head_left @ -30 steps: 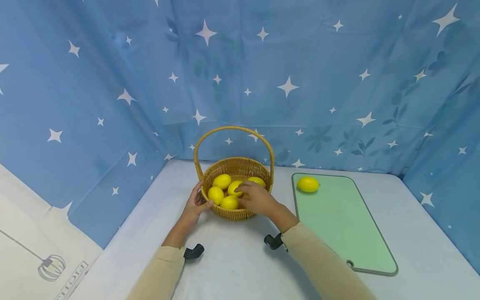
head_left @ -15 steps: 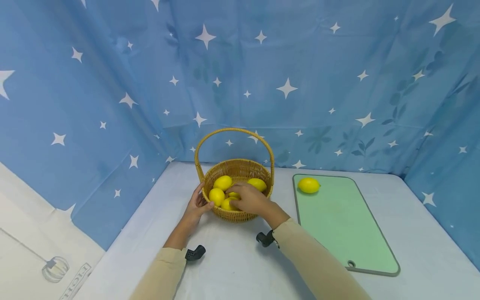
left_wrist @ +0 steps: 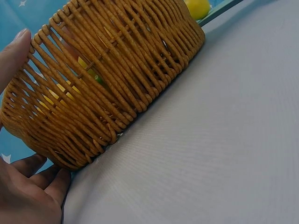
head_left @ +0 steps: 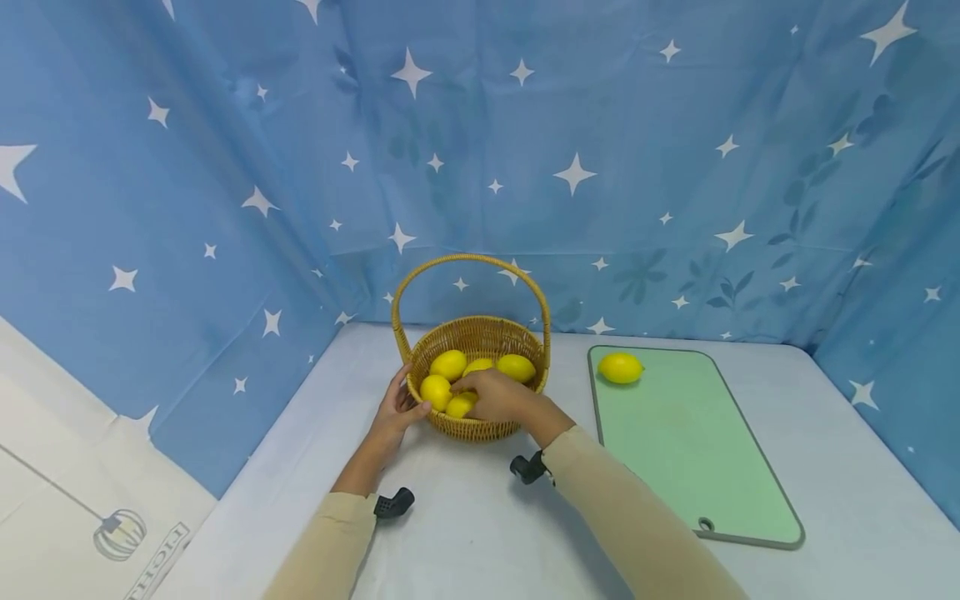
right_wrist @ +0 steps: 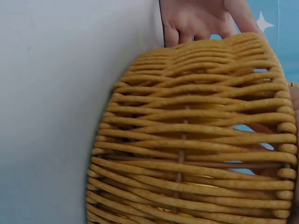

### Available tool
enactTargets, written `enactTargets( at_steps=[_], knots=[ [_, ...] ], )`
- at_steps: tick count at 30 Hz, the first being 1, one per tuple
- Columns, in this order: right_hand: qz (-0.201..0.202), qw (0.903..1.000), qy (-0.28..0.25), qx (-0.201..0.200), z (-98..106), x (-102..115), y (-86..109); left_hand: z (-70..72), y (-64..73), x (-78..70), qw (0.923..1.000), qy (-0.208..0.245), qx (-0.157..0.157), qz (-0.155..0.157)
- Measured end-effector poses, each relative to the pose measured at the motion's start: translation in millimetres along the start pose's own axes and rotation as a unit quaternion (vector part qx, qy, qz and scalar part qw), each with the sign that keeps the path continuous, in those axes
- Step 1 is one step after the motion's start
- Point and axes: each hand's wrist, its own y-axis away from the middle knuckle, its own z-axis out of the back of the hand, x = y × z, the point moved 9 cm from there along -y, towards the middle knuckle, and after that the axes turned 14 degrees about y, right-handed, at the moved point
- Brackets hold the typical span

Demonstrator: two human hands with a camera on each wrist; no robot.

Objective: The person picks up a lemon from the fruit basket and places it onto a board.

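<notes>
A wicker basket (head_left: 472, 429) with a tall arched handle stands on the white table and holds several lemons (head_left: 448, 365). My left hand (head_left: 393, 410) grips its left side, thumb on the rim and fingers around the outside, as the left wrist view shows. Inside the basket, my right hand (head_left: 498, 395) has its fingers curled over the front lemon (head_left: 461, 405); its thumb is hidden. Seen from the right wrist, the woven wall (right_wrist: 196, 130) covers most of the fruit and of the right hand.
To the right lies a green cutting board (head_left: 682, 442) with a grey edge, bearing a single lemon (head_left: 620, 367) at its far left corner. A blue star-printed curtain (head_left: 480, 167) hangs close behind the basket.
My right hand has lowered into the basket and moved slightly left, its fingers now around the front lemon. My left hand stays on the basket.
</notes>
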Motion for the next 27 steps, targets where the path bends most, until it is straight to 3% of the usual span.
enactTargets(
  at_steps=[5,9,27],
  knots=[
    [-0.011,0.9994,0.007,0.033,-5,-3,0.8,-4.9,3.3,-2.1,0.9999,0.007,0.006,-0.007],
    [-0.008,0.9995,0.003,0.031,-5,-4,1.8,-3.8,1.2,2.4,0.9999,0.004,0.001,-0.009],
    [-0.016,0.9979,0.047,-0.041,12,-8,7.1,1.4,0.4,-1.6,1.0000,-0.004,-0.006,0.001]
  ],
)
